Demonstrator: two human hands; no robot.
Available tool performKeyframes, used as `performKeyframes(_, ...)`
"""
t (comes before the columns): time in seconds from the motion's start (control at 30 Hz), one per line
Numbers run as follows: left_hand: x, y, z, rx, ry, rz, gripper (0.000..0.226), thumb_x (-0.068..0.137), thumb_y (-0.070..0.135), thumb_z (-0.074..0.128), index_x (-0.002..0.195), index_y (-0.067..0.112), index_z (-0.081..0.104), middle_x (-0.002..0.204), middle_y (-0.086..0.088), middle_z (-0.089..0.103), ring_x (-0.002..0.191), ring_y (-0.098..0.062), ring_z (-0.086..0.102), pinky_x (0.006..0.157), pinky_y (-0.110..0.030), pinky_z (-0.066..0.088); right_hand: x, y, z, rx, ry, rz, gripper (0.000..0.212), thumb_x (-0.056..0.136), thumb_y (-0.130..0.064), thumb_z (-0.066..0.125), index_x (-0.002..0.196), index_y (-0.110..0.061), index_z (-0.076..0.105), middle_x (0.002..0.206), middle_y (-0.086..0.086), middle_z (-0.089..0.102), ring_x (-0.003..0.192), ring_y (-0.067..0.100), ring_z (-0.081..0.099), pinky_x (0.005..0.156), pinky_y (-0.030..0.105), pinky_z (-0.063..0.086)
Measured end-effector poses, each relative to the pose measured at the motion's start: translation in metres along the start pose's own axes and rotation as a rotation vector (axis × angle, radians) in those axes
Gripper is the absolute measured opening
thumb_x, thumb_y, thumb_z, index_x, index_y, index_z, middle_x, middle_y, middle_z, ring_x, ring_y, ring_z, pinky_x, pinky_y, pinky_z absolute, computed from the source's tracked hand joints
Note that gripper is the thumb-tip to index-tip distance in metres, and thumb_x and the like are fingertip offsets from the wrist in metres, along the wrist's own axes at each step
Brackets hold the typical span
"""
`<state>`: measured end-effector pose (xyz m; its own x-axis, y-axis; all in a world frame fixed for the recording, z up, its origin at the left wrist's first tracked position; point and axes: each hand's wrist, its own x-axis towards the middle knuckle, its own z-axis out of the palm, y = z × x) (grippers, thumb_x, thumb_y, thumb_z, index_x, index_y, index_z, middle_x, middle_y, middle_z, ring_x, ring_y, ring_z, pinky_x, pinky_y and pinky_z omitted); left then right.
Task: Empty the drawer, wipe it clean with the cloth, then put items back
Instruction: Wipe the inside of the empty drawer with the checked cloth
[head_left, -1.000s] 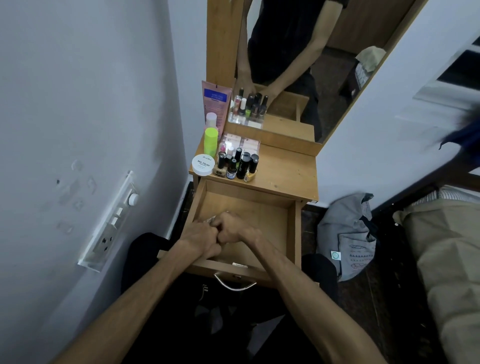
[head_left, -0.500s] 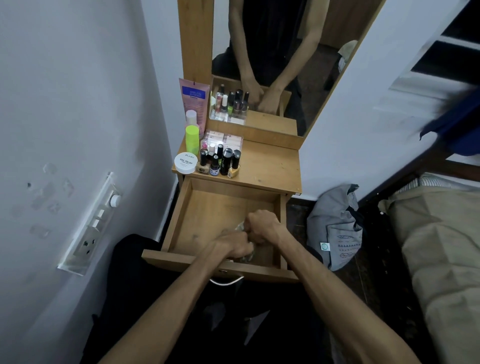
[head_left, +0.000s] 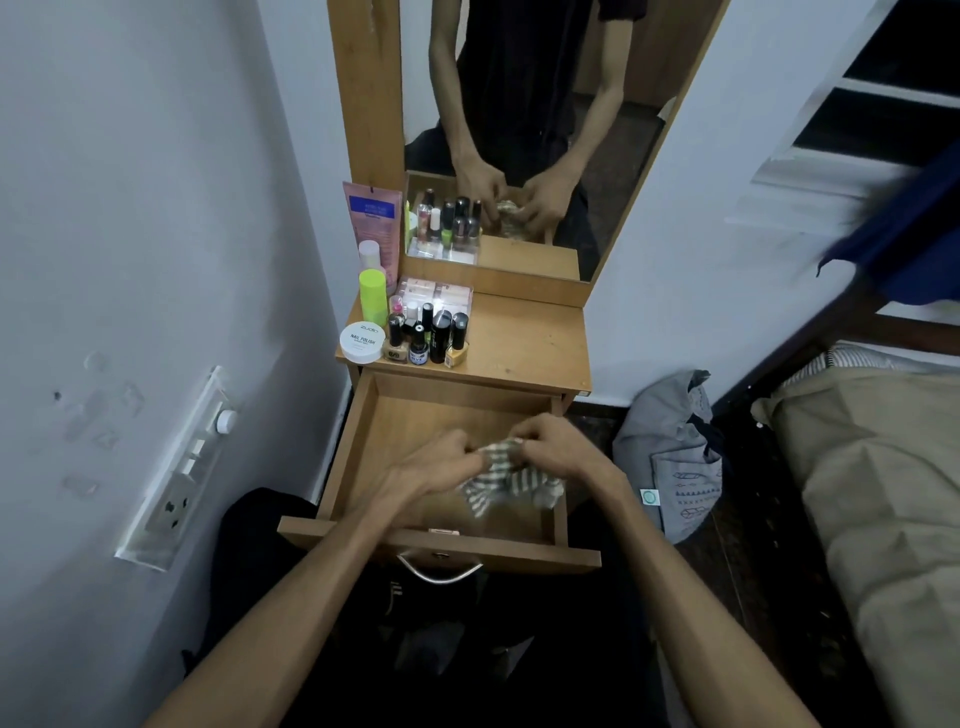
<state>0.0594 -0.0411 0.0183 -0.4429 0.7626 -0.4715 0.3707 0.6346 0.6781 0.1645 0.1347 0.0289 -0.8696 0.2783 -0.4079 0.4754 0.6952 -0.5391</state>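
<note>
Both forearms reach up from the bottom of the frame and meet at centre. The left hand (head_left: 434, 467) and right hand (head_left: 553, 449) pinch fabric between curled fingers (knuckles upward).

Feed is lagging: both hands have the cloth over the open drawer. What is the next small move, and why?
Probably press the cloth onto the drawer floor and wipe. The left hand and right hand pinch it bunched above bare wood, and the bottles stand on the tabletop.
</note>
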Motion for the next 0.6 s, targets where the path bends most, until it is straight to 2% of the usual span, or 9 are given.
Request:
performKeyframes(0.07,0.004,0.013,-0.002,-0.056,0.105,0.075,0.016,0.086,0.035,0.057,0.088,0.021,0.064,0.078,0.004,0.066,0.064,-0.012,0.055,0.057,-0.028,0.045,-0.01,0.01,-0.006,0.057,0.244,-0.076,0.019,0.085,-0.026,0.06,0.093,-0.028,0.077,0.088,-0.01,0.074,0.081,0.006,0.067,0.068,0.026,0.05)
performKeyframes(0.17,0.013,0.038,0.003,-0.031,0.327,0.189,0.03,0.068,0.048,0.057,0.088,0.027,0.063,0.089,0.006,0.063,0.079,-0.015,0.059,0.068,-0.036,0.052,-0.017,0.03,-0.01,0.139,0.555,-0.148,0.03,0.081,-0.017,0.063,0.104,-0.028,0.078,0.1,-0.01,0.072,0.09,0.006,0.063,0.078,0.025,0.05)
performKeyframes(0.23,0.023,0.052,0.013,-0.008,0.409,0.243,0.031,0.069,0.042,0.064,0.096,0.027,0.062,0.097,0.009,0.062,0.086,-0.014,0.06,0.073,-0.034,0.052,-0.019,0.045,-0.01,0.15,0.718,-0.153,0.034,0.081,-0.008,0.065,0.108,-0.024,0.078,0.104,-0.007,0.069,0.092,0.008,0.061,0.082,0.024,0.05)
performKeyframes(0.3,0.036,0.062,0.022,0.084,0.478,0.318,0.035,0.073,0.031,0.069,0.107,0.026,0.061,0.104,0.008,0.063,0.092,-0.014,0.061,0.078,-0.034,0.053,-0.019,0.056,-0.006,0.121,0.813,-0.142,0.036,0.082,-0.004,0.065,0.11,-0.023,0.077,0.109,-0.006,0.069,0.096,0.01,0.062,0.085,0.027,0.052)
performKeyframes(0.37,0.049,0.067,0.031,0.236,0.483,0.376,0.041,0.078,0.023,0.068,0.118,0.025,0.06,0.112,0.006,0.062,0.102,-0.018,0.061,0.085,-0.037,0.054,-0.014,0.069,0.002,0.098,0.804,-0.115,0.041,0.082,-0.004,0.062,0.116,-0.025,0.076,0.116,-0.006,0.068,0.104,0.013,0.063,0.09,0.033,0.055)
performKeyframes(0.43,0.061,0.069,0.038,0.371,0.425,0.388,0.049,0.081,0.016,0.067,0.128,0.023,0.057,0.119,0.003,0.06,0.109,-0.021,0.06,0.093,-0.039,0.053,-0.009,0.079,0.011,0.085,0.727,-0.072,0.051,0.082,-0.004,0.057,0.125,-0.027,0.072,0.126,-0.004,0.067,0.111,0.016,0.063,0.095,0.037,0.055)
performKeyframes(0.5,0.069,0.069,0.044,0.405,0.388,0.357,0.055,0.082,0.01,0.065,0.135,0.021,0.053,0.125,0.002,0.057,0.112,-0.023,0.06,0.097,-0.039,0.052,-0.005,0.082,0.018,0.135,0.649,-0.061,0.061,0.081,0.002,0.054,0.134,-0.025,0.067,0.134,0.0,0.067,0.118,0.019,0.064,0.102,0.033,0.052)
performKeyframes(0.6,0.074,0.069,0.046,0.38,0.373,0.313,0.055,0.082,0.009,0.062,0.135,0.02,0.053,0.128,0.001,0.055,0.11,-0.026,0.062,0.097,-0.04,0.052,-0.004,0.08,0.017,0.231,0.594,-0.028,0.064,0.081,0.006,0.053,0.136,-0.023,0.064,0.128,0.001,0.072,0.114,0.019,0.067,0.1,0.027,0.05)
